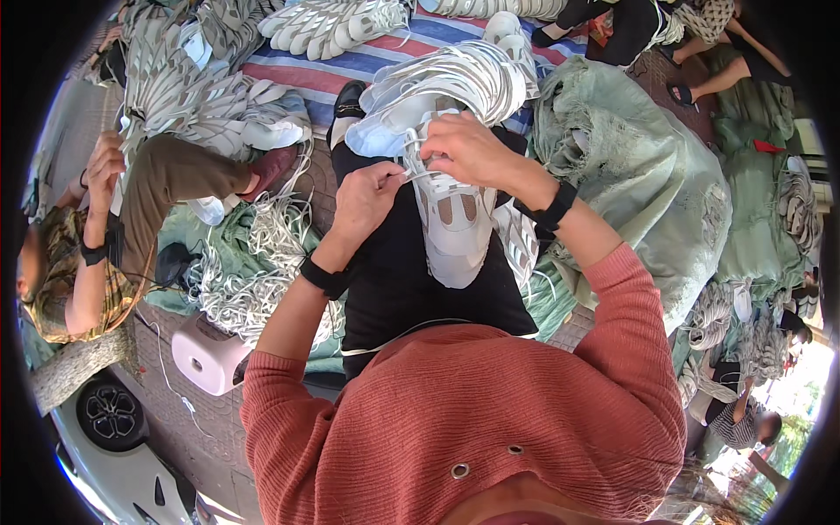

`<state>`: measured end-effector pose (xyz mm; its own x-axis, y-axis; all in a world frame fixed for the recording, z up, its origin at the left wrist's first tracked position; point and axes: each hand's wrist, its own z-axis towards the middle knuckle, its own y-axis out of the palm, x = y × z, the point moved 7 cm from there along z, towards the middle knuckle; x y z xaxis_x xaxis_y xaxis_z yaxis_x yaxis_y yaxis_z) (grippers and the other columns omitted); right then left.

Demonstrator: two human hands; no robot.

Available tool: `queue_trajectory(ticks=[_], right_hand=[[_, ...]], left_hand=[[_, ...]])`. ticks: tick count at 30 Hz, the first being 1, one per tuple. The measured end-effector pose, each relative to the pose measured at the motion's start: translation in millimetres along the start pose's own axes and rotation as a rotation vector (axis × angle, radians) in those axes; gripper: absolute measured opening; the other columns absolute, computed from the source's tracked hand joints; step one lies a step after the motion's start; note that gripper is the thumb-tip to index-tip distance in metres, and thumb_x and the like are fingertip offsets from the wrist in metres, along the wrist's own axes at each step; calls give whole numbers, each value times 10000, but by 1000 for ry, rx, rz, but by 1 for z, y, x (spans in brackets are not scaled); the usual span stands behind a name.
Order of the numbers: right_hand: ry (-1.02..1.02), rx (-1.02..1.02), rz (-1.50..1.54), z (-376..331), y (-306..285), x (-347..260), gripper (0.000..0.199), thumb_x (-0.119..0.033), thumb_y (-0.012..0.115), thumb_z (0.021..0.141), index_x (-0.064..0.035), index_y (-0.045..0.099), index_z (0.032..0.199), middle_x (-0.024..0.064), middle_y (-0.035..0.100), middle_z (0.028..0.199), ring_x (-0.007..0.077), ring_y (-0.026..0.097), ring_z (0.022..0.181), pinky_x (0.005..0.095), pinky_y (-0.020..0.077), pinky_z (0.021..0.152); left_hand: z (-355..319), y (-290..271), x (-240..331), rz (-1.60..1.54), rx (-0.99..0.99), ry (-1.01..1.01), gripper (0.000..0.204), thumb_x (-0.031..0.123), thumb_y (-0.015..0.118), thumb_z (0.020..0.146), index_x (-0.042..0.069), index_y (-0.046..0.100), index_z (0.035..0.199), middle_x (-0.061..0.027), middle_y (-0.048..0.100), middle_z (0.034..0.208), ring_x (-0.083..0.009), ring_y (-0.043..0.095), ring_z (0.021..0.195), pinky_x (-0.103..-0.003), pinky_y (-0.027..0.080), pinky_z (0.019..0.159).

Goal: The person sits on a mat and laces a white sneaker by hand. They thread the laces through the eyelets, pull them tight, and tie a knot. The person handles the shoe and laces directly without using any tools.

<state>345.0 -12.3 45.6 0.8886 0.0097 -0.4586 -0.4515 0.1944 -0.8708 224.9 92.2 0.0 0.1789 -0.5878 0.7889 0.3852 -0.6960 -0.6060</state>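
A white and beige shoe upper (457, 234) lies across my lap, its toe toward me. My left hand (366, 201) is closed in a pinch on a white shoelace (420, 176) at the left side of the upper's eyelets. On the other side, my right hand (472, 150) curls over the tongue area, thumb and fingers together at the lacing; its fingertips partly hide what they grip. Just beyond my hands a fanned stack of similar shoe uppers (477, 77) rests on my knees.
Loose white laces (262, 267) heap at my left, near a pink stool (206, 354). A co-worker (83, 254) sits at far left beside piled uppers (197, 105). A large pale green sack (634, 175) stands at my right. A striped sheet (302, 74) lies ahead.
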Motion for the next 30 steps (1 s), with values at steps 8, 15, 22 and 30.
queue_trajectory(ticks=[8, 15, 22, 30], right_hand=[[21, -79, 41, -3, 7, 2, 167, -143, 741, 767, -107, 679, 918, 22, 559, 893, 206, 526, 932, 368, 330, 843], [50, -51, 47, -6, 13, 7, 153, -162, 730, 768, -126, 690, 911, 2, 553, 875, 200, 507, 926, 370, 327, 840], [80, -38, 21, -6, 17, 7, 154, -167, 731, 764, -140, 697, 912, -12, 550, 869, 198, 499, 930, 369, 328, 837], [28, 78, 69, -11, 22, 8, 159, -150, 729, 742, -140, 690, 896, -16, 563, 876, 214, 504, 943, 410, 311, 841]], left_hand=[[4, 18, -29, -260, -159, -109, 144, 137, 633, 896, 8, 688, 929, -104, 595, 661, -175, 532, 575, -331, 444, 587], [-9, 24, -16, -258, -169, -121, 175, 186, 629, 912, 32, 686, 972, -129, 594, 652, -184, 539, 568, -343, 438, 569], [-9, 18, 5, 4, 11, -91, 114, 139, 600, 930, 26, 617, 926, -128, 634, 778, -283, 614, 694, -379, 471, 629], [0, 21, 25, 206, 54, -17, 145, 155, 611, 891, 33, 564, 831, -173, 640, 797, -415, 614, 724, -467, 468, 623]])
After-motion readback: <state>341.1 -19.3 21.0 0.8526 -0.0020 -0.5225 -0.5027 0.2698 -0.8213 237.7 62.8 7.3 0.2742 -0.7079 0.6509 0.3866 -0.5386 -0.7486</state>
